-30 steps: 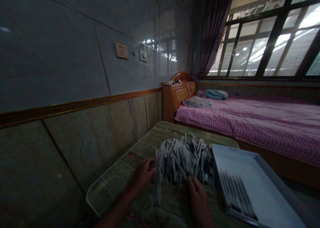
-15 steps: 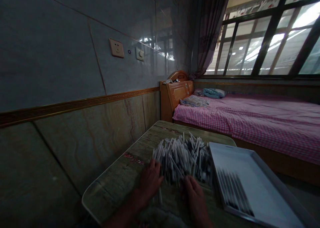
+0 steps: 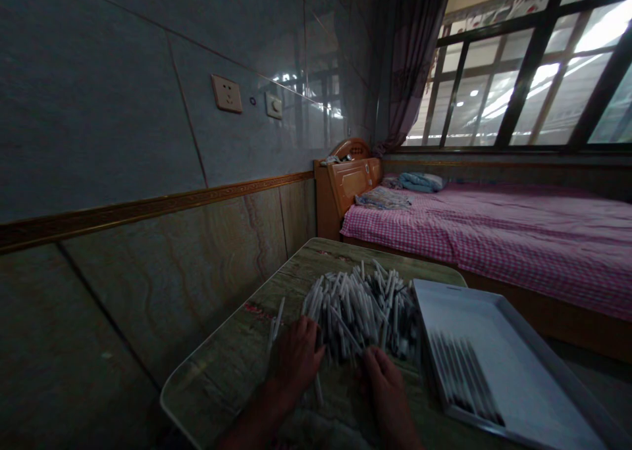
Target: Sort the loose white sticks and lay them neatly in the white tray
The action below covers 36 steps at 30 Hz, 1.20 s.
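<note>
A heap of slim, pen-like white sticks, some with dark ends, lies on the marble-patterned table. At the heap's near left edge is my left hand, its fingers curled; white sticks jut out past its outer side, and another shows below it. My right hand is at the near edge, thumb and finger pinched at the end of a slanting stick; the grip itself is dim and blurred. On the right, a shallow white tray holds a row of similar sticks side by side, dark ends toward me.
Behind the table stands a bed with a pink checked cover and wooden headboard. A tiled wall with a socket runs along the left. The tray's right side reaches past the table.
White sticks now show at the outer side of my left hand, where bare tabletop was seen before. My right hand has barely moved.
</note>
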### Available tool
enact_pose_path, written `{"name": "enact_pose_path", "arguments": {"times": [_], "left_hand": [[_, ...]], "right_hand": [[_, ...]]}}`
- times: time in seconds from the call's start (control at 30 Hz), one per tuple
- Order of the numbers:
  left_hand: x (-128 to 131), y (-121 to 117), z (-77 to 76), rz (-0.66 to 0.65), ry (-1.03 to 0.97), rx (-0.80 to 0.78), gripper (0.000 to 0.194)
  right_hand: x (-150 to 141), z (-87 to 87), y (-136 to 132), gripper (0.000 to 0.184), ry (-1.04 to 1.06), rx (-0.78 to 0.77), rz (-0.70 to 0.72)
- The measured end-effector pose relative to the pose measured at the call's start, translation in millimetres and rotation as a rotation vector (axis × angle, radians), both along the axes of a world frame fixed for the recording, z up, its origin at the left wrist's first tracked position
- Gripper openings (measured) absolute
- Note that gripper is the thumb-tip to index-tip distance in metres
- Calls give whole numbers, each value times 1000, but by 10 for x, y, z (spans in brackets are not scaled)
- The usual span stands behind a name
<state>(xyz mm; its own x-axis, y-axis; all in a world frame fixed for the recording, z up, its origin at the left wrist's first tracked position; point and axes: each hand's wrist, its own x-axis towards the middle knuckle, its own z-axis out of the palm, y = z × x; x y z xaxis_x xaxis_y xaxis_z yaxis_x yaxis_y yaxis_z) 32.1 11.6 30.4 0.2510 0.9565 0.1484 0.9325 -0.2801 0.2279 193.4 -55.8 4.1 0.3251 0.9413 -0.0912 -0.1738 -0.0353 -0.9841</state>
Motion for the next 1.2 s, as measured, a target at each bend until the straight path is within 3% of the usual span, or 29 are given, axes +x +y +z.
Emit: {"name": "enact_pose_path", "arguments": {"times": [0.27, 0.4, 0.53, 0.63, 0.8, 1.07, 1.2], "left_hand": [[-54, -37, -122, -31, -51, 31, 14], [-118, -49, -50, -47, -94, -12, 11], [-442, 83, 29, 41, -261, 106, 14], [-800, 241, -64, 200, -311, 209, 25], [-1157, 374, -314, 250, -432, 46, 41], [-1047, 367, -288, 171, -770, -95, 42], [-1097, 498, -280, 225, -880, -84, 42]], "right_hand": [[5, -14, 1, 53, 25, -41, 33], [24, -47, -2, 50, -13, -9, 26], [17, -15, -27, 52, -20, -8, 33], [6, 43, -44, 55, -40, -26, 22], [10, 45, -47, 58, -6, -83, 23], [96, -150, -27, 57, 14, -141, 34], [107, -150, -16, 56, 46, -178, 31]]}}
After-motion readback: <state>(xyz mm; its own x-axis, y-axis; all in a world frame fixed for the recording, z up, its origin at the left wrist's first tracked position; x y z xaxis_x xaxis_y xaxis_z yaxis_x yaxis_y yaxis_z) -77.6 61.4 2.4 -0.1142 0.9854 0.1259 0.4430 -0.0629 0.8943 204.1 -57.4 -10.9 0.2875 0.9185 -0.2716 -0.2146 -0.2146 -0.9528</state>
